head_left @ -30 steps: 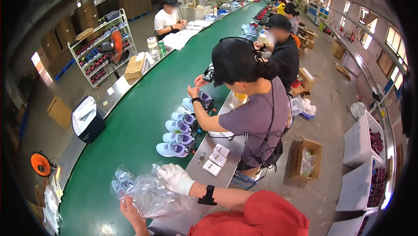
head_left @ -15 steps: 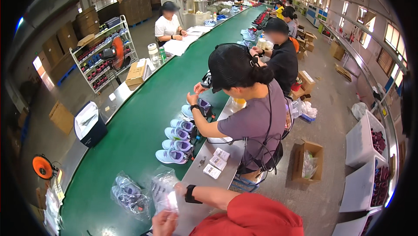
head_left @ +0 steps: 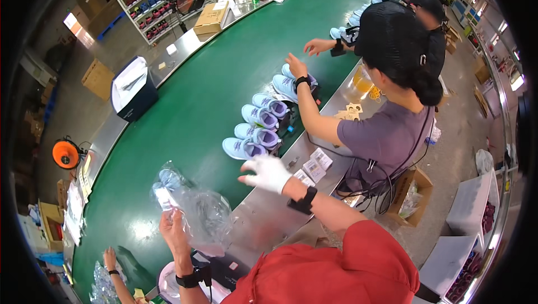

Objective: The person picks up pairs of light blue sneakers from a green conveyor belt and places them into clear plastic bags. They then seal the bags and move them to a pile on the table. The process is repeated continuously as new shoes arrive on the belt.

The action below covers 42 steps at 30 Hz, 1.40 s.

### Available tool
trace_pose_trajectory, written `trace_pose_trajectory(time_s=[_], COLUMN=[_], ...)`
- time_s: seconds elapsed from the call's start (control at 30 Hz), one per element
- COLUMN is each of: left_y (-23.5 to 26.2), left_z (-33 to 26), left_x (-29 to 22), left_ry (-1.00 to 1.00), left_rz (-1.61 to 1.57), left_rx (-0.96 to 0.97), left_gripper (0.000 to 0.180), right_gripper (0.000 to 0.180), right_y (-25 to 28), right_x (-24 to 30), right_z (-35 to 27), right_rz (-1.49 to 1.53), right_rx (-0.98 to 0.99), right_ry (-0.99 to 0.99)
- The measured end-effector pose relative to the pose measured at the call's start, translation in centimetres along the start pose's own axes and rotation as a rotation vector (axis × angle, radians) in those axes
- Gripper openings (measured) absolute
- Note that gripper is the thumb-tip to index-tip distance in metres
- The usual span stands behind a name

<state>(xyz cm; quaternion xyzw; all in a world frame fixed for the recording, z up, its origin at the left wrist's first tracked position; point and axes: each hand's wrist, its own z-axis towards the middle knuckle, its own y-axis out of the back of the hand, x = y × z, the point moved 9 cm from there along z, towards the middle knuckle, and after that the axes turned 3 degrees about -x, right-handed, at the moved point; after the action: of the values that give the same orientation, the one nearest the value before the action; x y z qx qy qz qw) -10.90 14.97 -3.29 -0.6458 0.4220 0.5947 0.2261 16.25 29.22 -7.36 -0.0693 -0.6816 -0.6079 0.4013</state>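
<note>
My left hand (head_left: 175,231), bare and with a dark band at the wrist, pinches a clear plastic bag (head_left: 207,214) that hangs crumpled over the green conveyor belt. Behind the bag, a pair of bagged light blue sneakers (head_left: 171,178) lies partly hidden on the belt. My right hand (head_left: 268,175) wears a white glove and reaches out with its fingers apart, holding nothing. Just beyond it stands a row of light blue sneakers with purple linings (head_left: 260,116); the nearest sneaker (head_left: 241,148) is close to my fingertips. Whether they touch I cannot tell.
A co-worker in a purple shirt (head_left: 386,136) works at my right, hands over the sneakers. Small white label stacks (head_left: 318,161) lie on the metal ledge. At lower left another person's hand (head_left: 110,259) is by clear bags. A dark shoe box (head_left: 133,93) stands across the belt.
My right hand has left the plastic bag and moved forward and right toward the sneakers. My left hand has lifted the bag leftward, before the bagged pair. The view has tilted down.
</note>
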Motion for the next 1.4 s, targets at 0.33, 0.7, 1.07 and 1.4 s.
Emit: trace_pose_trajectory(time_s=[0.33, 0.7, 1.07, 1.4], left_y=[-5.8, -1.9, -10.3, -11.0], left_z=[1.3, 3.4, -3.7, 2.2], left_x=[0.4, 3.9, 0.5, -6.7], left_ry=[-0.063, 0.022, -0.345, -0.524], left_rz=[0.072, -0.248, 0.145, 0.271], left_rx=[0.115, 0.036, 0.311, 0.348], left_gripper=[0.013, 0.013, 0.01, 0.017], right_gripper=[0.036, 0.047, 0.038, 0.03], right_y=[-9.6, -2.5, -4.0, -3.6], right_x=[-10.1, -1.1, 6.4, 19.7], right_z=[5.3, 2.7, -7.3, -12.5], right_rz=[-0.57, 1.113, 0.126, -0.523], right_rx=[0.093, 0.289, 0.42, 0.321], right_ry=[0.108, -0.133, 0.063, 0.96])
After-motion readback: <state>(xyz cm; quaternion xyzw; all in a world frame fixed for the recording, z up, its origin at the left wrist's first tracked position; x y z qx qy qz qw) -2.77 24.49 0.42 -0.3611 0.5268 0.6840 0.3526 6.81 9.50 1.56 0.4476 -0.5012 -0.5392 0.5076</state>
